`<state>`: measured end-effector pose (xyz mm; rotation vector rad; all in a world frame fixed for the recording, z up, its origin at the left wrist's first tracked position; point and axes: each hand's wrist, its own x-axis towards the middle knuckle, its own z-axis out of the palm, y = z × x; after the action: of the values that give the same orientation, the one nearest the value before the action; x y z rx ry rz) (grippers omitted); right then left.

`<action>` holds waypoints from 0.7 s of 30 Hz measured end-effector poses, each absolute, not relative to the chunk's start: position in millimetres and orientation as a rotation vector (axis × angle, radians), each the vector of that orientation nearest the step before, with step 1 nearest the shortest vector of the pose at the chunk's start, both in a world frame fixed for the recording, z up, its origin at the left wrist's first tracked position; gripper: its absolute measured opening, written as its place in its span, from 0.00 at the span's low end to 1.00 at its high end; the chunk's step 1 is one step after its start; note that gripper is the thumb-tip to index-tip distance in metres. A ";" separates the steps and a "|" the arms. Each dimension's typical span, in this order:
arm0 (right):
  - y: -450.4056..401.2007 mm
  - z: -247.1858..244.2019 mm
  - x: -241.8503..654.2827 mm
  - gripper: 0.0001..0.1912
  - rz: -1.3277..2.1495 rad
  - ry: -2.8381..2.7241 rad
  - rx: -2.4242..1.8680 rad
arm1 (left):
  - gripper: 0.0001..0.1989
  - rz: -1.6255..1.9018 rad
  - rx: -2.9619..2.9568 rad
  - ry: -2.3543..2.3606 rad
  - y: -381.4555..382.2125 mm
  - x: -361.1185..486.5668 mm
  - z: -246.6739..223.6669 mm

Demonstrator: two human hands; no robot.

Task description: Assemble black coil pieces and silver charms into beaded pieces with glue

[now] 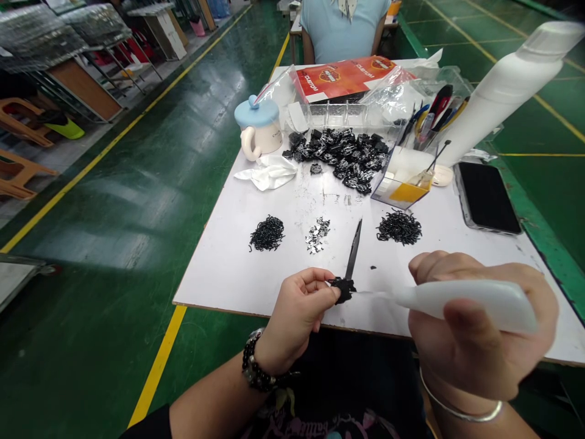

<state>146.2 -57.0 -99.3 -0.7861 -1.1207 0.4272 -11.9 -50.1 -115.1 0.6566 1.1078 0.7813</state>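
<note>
My left grip [297, 314] pinches a small black part [346, 291] above the near edge of the table [214, 274], seemingly steadying it for the fine-nozzled white squeeze bottle [503, 300] my right grip [479, 353] wraps around

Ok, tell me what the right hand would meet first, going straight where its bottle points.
Most likely the small black part in the left hand; the bottle points at it, though depth is hard to judge.
</note>
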 end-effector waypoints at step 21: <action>-68.4 -108.2 140.6 0.05 0.546 -1.203 -0.802 | 0.10 0.792 0.641 1.112 -49.8 -10.9 -114.2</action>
<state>140.6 -68.4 -108.2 -0.8024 -1.2033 0.5456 -10.9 -49.8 -114.2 0.6415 1.1117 0.7919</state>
